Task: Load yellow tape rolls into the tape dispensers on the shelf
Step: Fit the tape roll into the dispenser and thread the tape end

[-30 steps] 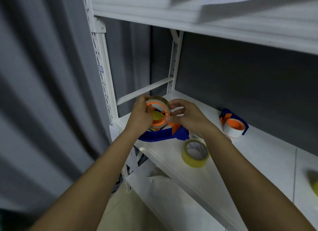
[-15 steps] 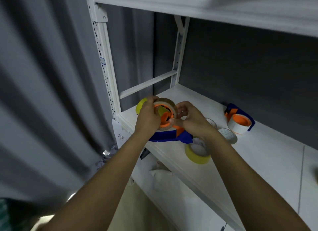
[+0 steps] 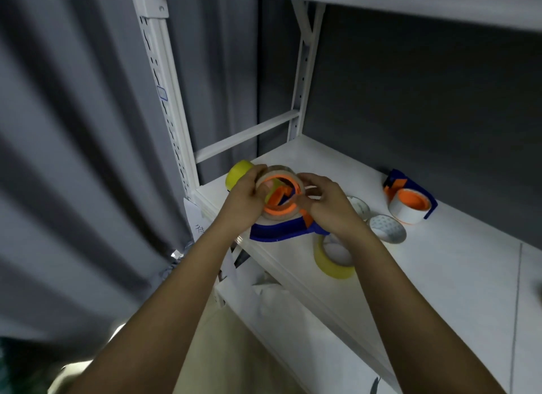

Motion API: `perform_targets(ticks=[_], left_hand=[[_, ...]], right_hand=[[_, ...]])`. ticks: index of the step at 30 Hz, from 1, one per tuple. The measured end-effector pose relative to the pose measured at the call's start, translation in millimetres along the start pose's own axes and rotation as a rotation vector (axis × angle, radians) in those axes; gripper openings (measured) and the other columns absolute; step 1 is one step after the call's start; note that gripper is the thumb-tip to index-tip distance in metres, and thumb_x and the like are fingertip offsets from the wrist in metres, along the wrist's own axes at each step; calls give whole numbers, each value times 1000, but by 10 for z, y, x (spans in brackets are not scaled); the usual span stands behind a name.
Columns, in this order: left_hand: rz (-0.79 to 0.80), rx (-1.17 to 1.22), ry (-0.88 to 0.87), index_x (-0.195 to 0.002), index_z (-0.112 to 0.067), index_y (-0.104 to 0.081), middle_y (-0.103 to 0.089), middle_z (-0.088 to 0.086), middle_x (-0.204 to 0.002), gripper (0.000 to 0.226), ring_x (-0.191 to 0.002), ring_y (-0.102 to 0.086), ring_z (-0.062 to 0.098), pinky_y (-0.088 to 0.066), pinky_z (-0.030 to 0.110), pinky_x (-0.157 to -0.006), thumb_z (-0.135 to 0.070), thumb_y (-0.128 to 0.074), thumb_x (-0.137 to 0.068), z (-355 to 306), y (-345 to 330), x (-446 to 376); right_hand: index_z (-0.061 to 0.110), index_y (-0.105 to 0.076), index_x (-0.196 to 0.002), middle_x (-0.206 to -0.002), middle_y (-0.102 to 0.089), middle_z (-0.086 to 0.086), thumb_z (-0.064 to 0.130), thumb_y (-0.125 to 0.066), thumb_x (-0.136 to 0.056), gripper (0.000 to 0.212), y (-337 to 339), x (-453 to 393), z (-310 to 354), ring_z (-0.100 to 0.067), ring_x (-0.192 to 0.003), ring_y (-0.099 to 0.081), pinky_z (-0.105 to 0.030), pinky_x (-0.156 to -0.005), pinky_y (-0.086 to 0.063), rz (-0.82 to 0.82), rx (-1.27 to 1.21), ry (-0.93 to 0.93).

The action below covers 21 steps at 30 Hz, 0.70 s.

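A blue and orange tape dispenser (image 3: 281,230) rests at the front left corner of the white shelf (image 3: 425,276). A tape roll (image 3: 278,214) sits around its orange hub. My left hand (image 3: 245,201) grips the roll's left side and my right hand (image 3: 328,207) grips its right side. One yellow tape roll (image 3: 331,264) lies flat on the shelf just below my right wrist. Another yellow roll (image 3: 237,173) shows behind my left hand. A second dispenser (image 3: 410,203) holding a white roll stands farther right near the back wall.
Two round white discs (image 3: 387,228) lie between the dispensers. The white upright post (image 3: 164,100) rises at the left, with a grey curtain (image 3: 73,159) beyond it. An upper shelf (image 3: 410,0) hangs overhead and a lower shelf (image 3: 293,320) sits below.
The view has tilted down and shifted, bringing the yellow roll behind my left hand into sight. Both hands stay on the roll at the dispenser hub, pressing it lower.
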<state>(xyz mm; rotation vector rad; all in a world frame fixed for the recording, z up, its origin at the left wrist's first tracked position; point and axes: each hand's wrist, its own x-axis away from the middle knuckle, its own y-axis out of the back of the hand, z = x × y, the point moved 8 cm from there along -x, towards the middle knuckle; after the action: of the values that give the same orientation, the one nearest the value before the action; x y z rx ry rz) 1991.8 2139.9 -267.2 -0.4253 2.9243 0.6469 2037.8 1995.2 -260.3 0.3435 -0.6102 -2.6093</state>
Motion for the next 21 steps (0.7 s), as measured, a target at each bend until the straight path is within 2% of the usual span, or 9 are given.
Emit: perform_targets(ticks=[2,5,9,11,13,15,18,19,21], left_hand=[[-17,-19,-39,-135,-14,-42,-54,3,-127,37,-113,-51,13,-41,24,-97,-22,-43,-99,-40,44,32],[-101,-72,-93,-133,-12,-44,-55,5,-124,35,-107,-51,11,-42,19,-91,-16,-44,-98,-109,102,82],[-197,-193,-209,-129,-6,-47,-55,8,-121,33,-100,-46,7,-32,-7,-76,-9,-47,-96,-260,88,114],[-231,-203,-231,-128,-4,-48,-53,4,-116,33,-97,-45,6,-28,-11,-72,-4,-47,-94,-289,81,133],[-256,-162,-205,-127,-3,-48,-48,-2,-110,33,-97,-46,7,-30,-10,-72,-1,-46,-94,-257,119,142],[-211,-128,-143,-127,-7,-49,-48,-5,-109,33,-100,-48,7,-34,-6,-72,-2,-44,-95,-176,155,113],[-124,-135,-86,-126,-13,-49,-52,-5,-108,31,-100,-50,8,-37,3,-73,-4,-42,-96,-100,154,73],[-130,-143,-77,-126,-14,-48,-52,-5,-107,32,-99,-50,9,-39,8,-74,-4,-42,-96,-98,162,73],[-172,-146,-73,-127,-13,-47,-53,-4,-107,34,-99,-51,10,-40,16,-79,-3,-42,-95,-113,185,80]], right_hand=[[29,-56,-117,-112,-54,7,18,-60,-88,32,7,8,40,0,-92,-54,-9,-75,-42,2,67,27],[29,-54,-124,-112,-54,4,28,-57,-89,36,-27,71,87,-8,-95,-53,-20,-80,-42,-37,254,98],[20,-52,-125,-105,-55,0,36,-55,-90,38,-41,103,125,-13,-88,-54,-23,-73,-39,-187,405,87],[19,-53,-122,-107,-56,-3,34,-58,-89,37,-65,88,127,-14,-91,-55,-21,-74,-38,-158,384,89],[24,-53,-126,-114,-52,2,33,-62,-87,40,-100,106,58,-9,-98,-54,-13,-77,-39,-15,175,37],[27,-55,-125,-120,-54,4,27,-64,-88,38,-100,162,7,-9,-107,-55,-16,-84,-47,104,-50,-45],[21,-58,-123,-117,-61,0,18,-65,-87,36,-27,193,33,-14,-106,-59,-35,-90,-53,103,-44,-37],[24,-58,-121,-117,-60,1,18,-65,-87,36,-21,195,70,-12,-105,-59,-35,-91,-53,99,-32,-12],[37,-56,-119,-116,-57,7,25,-69,-83,40,-65,207,153,-2,-102,-59,-26,-90,-52,126,-32,33]])
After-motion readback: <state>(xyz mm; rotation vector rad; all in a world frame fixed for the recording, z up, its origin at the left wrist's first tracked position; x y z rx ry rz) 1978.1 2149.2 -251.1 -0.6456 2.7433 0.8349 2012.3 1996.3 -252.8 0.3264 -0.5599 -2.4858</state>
